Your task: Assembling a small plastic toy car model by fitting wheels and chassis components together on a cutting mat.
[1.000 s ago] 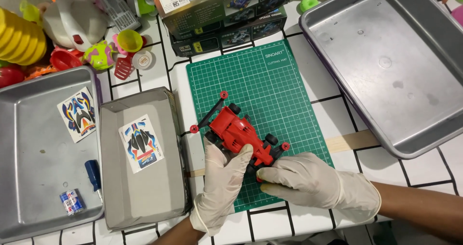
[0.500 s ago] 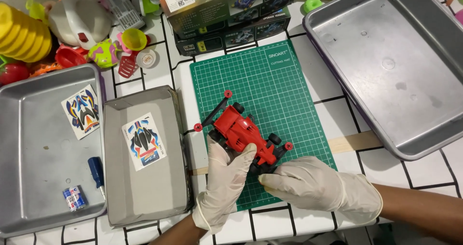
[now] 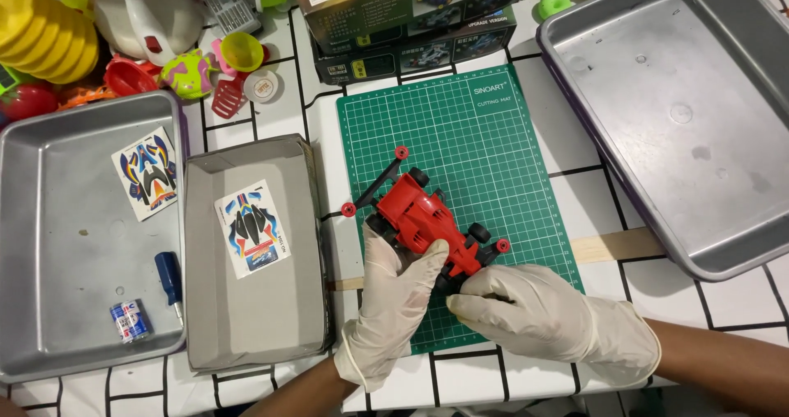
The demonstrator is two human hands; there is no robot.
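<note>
Car [image 3: 423, 224], red toy racer, lies slantwise on green mat [image 3: 485, 154], nose toward upper left, black bumper arms tipped with small red rollers. Head view, looking straight down. Both hands gloved, off-white. Left hand [image 3: 394, 298] comes up from below, fingers laid over the car's near side, thumb on the red body: a light grasp on the car. Right hand [image 3: 542, 314] lies flat on the mat just right of it, fingertips pressing the car's rear end by the black wheels; touching, fingers not curled round, so a brace more than a clench.

Left of mat: grey box [image 3: 251, 302] holding one sticker sheet [image 3: 253, 228]. Further left, metal tray [image 3: 49, 318] with second sticker sheet [image 3: 149, 172], blue-handled screwdriver [image 3: 170, 276] and small battery [image 3: 130, 320]. Right of mat: large metal tray [image 3: 740, 244], tilted. Above mat: two model-kit cartons [image 3: 411, 14], stacked. Upper left corner: heap of plastic toys [image 3: 123, 47], yellow, red, white. Wooden strip [image 3: 616, 244] runs under mat's lower part. Table white, black grid lines.
</note>
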